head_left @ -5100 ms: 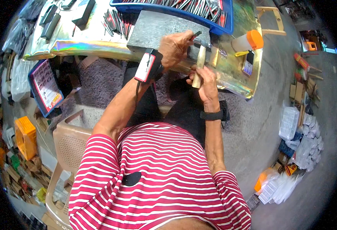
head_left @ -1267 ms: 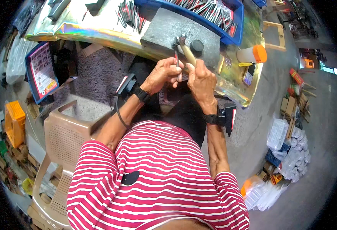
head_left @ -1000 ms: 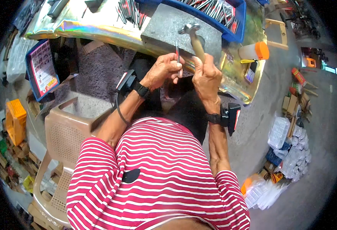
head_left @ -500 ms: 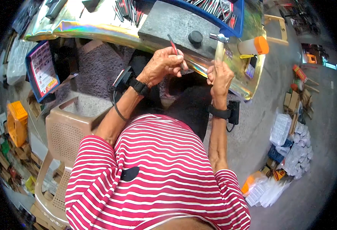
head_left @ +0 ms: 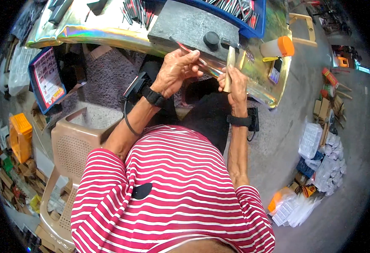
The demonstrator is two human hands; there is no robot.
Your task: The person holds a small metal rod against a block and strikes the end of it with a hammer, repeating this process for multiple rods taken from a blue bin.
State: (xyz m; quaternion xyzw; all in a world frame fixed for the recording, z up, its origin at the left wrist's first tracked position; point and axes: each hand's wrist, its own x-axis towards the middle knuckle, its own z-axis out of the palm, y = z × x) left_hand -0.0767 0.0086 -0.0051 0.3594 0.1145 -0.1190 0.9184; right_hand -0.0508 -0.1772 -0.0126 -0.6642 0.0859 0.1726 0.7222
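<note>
Pinched between the thumb and fingers of my left hand (head_left: 172, 72) is a slim red and dark rod (head_left: 181, 45), tilted across the front edge of a grey block (head_left: 185, 26). What its lower end is like I cannot make out. My right hand (head_left: 237, 84) grips a hammer (head_left: 231, 57) by its pale wooden handle, head pointing away from me. The hammer head lies over the block's right end, beside a black round piece (head_left: 211, 39) standing on the block.
Behind the block a blue tray (head_left: 259, 31) holds many similar rods; a bundle of rods (head_left: 138, 14) lies left. An orange-lidded bottle (head_left: 277, 47) and a phone (head_left: 275, 71) sit at the table's right. A plastic chair (head_left: 73, 141) stands at my left.
My right hand has moved slightly left, and the hammer head has turned and shifted left. The rod in my left hand has tipped further leftward and lower.
</note>
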